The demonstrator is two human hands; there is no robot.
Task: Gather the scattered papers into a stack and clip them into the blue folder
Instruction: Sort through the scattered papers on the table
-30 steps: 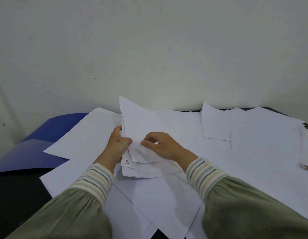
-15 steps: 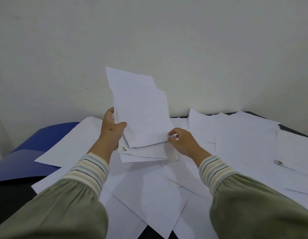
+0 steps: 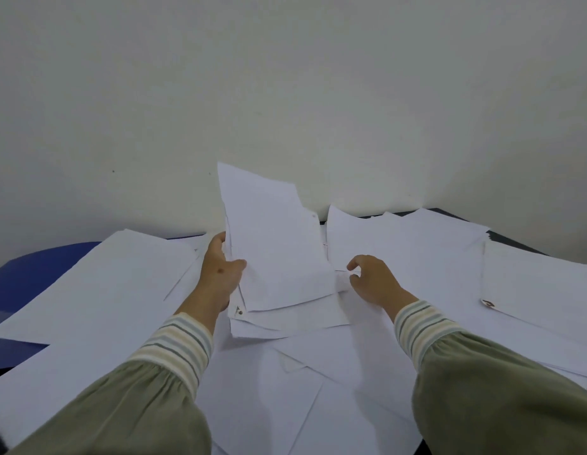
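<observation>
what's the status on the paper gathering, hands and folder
Left hand gripping raised stack. Right hand pinching a loose sheet. Blue folder far left, half buried under papers.

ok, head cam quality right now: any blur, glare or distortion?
Head view: soft flat light, no glare, faint shadows under the held papers; wide-angle bending toward the edges; left hand and right hand slightly soft, fine detail on sheets washed out.
</observation>
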